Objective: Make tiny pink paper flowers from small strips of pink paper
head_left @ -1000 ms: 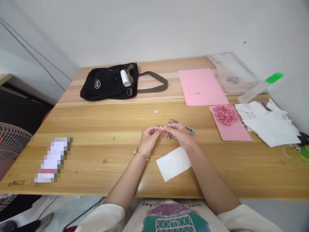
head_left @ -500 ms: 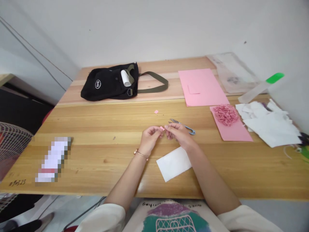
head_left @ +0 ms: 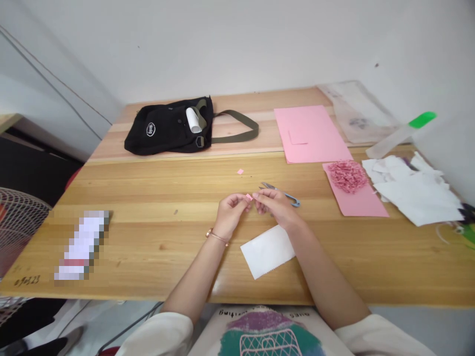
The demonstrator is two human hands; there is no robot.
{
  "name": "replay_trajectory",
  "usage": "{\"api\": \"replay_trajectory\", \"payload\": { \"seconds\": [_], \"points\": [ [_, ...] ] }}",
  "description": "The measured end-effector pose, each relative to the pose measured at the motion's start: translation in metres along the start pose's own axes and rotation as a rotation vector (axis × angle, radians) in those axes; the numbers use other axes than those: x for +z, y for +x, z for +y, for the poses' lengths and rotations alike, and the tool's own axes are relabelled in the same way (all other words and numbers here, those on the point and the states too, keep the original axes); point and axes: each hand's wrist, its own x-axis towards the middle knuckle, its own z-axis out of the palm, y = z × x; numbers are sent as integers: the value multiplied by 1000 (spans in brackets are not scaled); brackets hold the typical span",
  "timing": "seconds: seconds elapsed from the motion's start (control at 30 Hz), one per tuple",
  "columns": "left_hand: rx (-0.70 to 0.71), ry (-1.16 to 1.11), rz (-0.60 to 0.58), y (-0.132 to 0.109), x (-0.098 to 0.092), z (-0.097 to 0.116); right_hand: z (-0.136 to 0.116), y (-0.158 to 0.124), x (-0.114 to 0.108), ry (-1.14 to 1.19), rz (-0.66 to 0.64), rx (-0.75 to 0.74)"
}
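Between my two hands, over the middle of the table, is a small piece of pink paper (head_left: 249,197). My left hand (head_left: 232,212) pinches it from the left, fingers closed. From the right, the closed fingertips of my right hand (head_left: 273,205) hold its other edge. Partly behind my right hand lie blue-handled thread snips (head_left: 293,200). A folded white sheet of paper (head_left: 267,252) rests on the table below, its right end hidden by my right forearm. Farther back lies another small pink paper square (head_left: 240,171).
Large pink sheets (head_left: 315,133) lie at the back right. A pile of crinkled pink shreds (head_left: 348,176) sits on a smaller pink sheet, beside white paper scraps (head_left: 411,193). A black bag (head_left: 166,128) lies at the back left, and a blurred-out phone-like object (head_left: 83,242) at the front left.
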Motion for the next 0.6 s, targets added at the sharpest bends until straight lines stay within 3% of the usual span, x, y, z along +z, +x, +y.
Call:
{"api": "replay_trajectory", "payload": {
  "seconds": [0.6],
  "points": [
    [-5, -30, 1, 1, 0, 1, 4, 0, 0, -36, 17, -21]
  ]
}}
